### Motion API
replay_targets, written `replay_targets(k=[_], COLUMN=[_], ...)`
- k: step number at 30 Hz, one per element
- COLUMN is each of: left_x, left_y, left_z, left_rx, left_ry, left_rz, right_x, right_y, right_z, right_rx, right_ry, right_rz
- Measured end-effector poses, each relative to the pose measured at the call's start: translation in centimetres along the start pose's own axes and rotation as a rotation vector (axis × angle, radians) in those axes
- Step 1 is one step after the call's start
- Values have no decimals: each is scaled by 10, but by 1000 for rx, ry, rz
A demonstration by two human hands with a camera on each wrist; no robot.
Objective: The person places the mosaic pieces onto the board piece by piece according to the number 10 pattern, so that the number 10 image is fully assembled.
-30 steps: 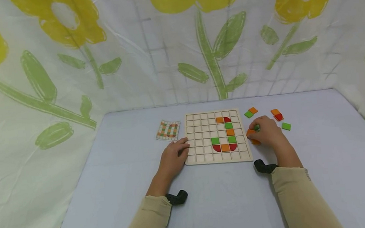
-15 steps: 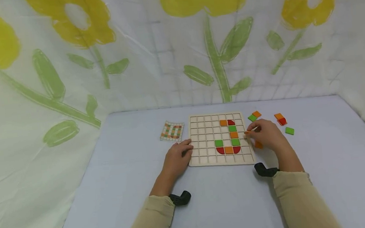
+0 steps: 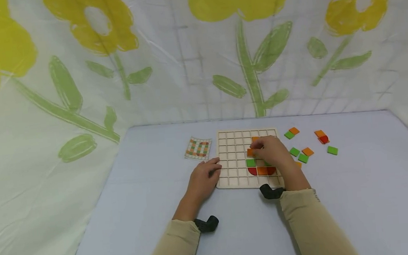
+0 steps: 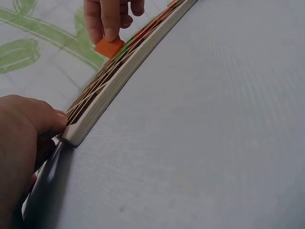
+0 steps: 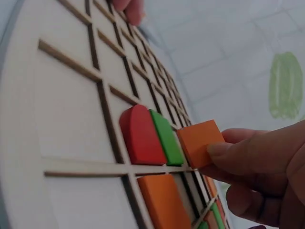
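Orange and square, a small tile (image 5: 200, 142) is pinched between the thumb and fingers of the right hand (image 3: 272, 150), which holds it just above the wooden grid board (image 3: 231, 169). In the right wrist view the tile hangs tilted over the cell just beyond a green tile (image 5: 166, 137) and a red rounded tile (image 5: 140, 135) that already sit side by side in the board, with another orange tile (image 5: 162, 200) seated in the next row. In the left wrist view the same pinched tile shows over the far part of the board, clear of its surface.

The left hand (image 3: 203, 177) rests at the board's left edge, its fingers laid on the frame and its thumb against the side; the fingers are only slightly bent and grip nothing round.

On the board, partly hidden by the right hand, a green tile sits above a row of red and orange pieces near the lower right.

Right of the board, loose tiles lie on the pale blue table (image 3: 359, 195): a green and orange pair near the top corner, a green, an orange and another green just beside the right wrist, then an orange and red pair and a lone green tile (image 3: 332, 150) farther out. Left of the board lies a small pattern card (image 3: 197, 148). A flowered curtain (image 3: 75, 74) hangs behind the table.
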State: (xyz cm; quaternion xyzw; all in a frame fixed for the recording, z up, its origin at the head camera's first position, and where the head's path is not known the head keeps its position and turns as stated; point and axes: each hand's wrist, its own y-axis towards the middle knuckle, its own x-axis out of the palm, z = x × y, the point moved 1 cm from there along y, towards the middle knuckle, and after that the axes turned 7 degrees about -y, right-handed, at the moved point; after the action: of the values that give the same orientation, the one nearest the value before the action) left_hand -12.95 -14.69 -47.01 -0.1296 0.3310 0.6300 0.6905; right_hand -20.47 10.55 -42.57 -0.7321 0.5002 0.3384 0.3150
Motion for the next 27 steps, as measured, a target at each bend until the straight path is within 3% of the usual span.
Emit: replay_targets(k=[6, 13, 27], left_x=[3, 5, 3], left_y=[1, 0, 1], left_z=[-1, -2, -1], left_rx=[-8, 29, 7], left_ry=[-5, 0, 18], left_rz=[-1, 4, 13], right_x=[7, 11, -7], right_y=[2, 2, -9], right_z=[2, 4, 21], right_rx=[-3, 1, 62], right_ry=[-46, -92, -71], right_rz=[-5, -8, 27])
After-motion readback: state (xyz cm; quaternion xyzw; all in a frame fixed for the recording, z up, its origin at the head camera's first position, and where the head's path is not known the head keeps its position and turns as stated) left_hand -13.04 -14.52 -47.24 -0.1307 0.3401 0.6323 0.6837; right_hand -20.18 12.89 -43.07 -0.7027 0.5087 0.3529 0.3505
